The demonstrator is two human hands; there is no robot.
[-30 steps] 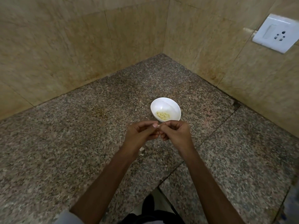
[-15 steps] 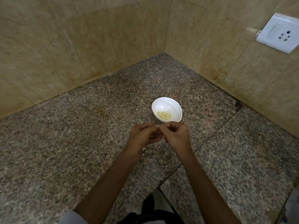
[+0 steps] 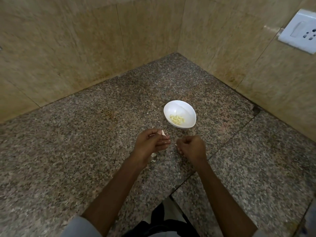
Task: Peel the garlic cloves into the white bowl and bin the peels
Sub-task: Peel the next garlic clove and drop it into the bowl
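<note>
Left hand (image 3: 151, 142) pinches a peel (image 3: 163, 133) whose tip points toward the white bowl (image 3: 172, 106). Right hand (image 3: 192, 147) is clenched, contents hidden. Peel scraps (image 3: 153, 154) lie below.

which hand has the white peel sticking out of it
The left hand: a white peel sticks out between its thumb and fingertips. The right hand is curled into a fist, and whatever it holds is hidden.

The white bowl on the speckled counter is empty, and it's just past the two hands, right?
No. The head view shows the white bowl is not empty: a little pile of peeled garlic cloves lies in it. It does sit on the speckled counter, just past the left hand and the right hand.
</note>
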